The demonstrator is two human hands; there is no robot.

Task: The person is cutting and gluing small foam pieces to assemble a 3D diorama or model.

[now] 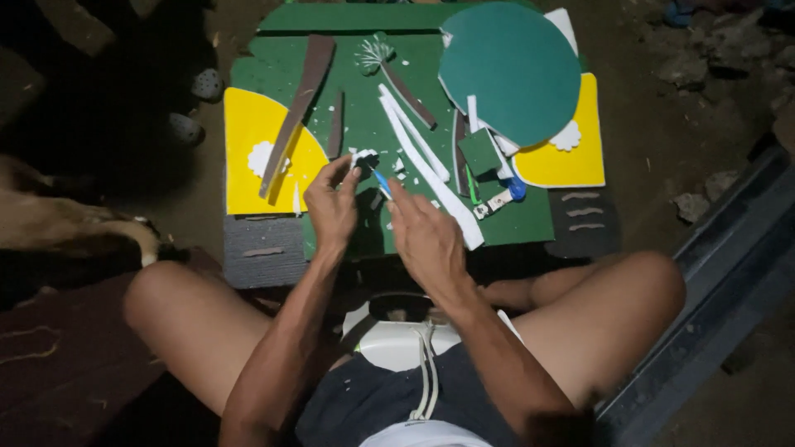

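Note:
My left hand (331,203) pinches a small white foam piece (363,157) above a green board (364,124). My right hand (424,232) holds a thin blue-tipped tool (382,182) whose tip points at that white piece. The two hands are close together over the front middle of the board. Long white foam strips (422,161) lie just to the right of the hands.
A large teal disc (513,70) lies at the board's far right over a yellow sheet (571,161). Another yellow sheet (248,149) lies on the left with brown strips (302,95) across it. A small green block (480,151) and a cutter (497,201) lie nearby. My bare knees flank the board.

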